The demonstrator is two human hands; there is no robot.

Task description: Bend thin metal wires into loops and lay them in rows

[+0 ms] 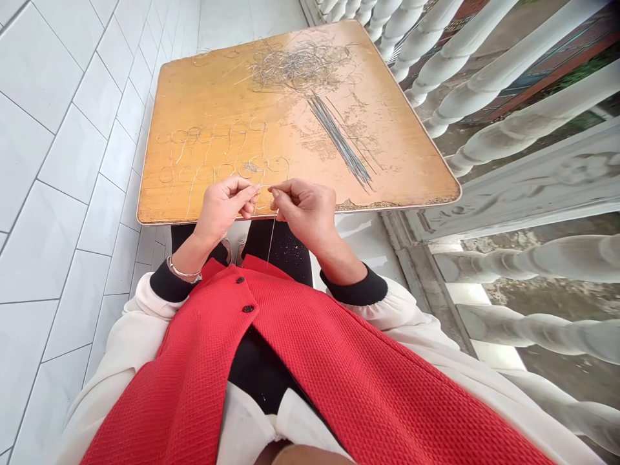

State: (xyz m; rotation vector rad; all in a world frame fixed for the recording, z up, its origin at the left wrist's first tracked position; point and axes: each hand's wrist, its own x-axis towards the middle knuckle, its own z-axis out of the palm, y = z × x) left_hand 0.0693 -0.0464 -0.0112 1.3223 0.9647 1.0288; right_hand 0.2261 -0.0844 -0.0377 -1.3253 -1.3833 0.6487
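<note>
My left hand (225, 205) is closed in a pinch near the table's front edge, its fingertips on a thin wire. Close on its right, my right hand (306, 208) pinches the same thin wire (272, 240), one end of which hangs down toward the red vest. On the wooden table (217, 90), two rows of looped wires (198, 173) lie at the left, just beyond my hands. A bundle of straight grey wires (339, 141) lies slanted at the right. Behind it is a tangled heap of wire (303, 64).
A white tiled wall (62, 155) runs along the left. White balusters (479, 90) line the right side, beside the table's right edge. A small dark clump (250, 166) lies among the loops. Below the table, my legs (285, 248) and pale floor show.
</note>
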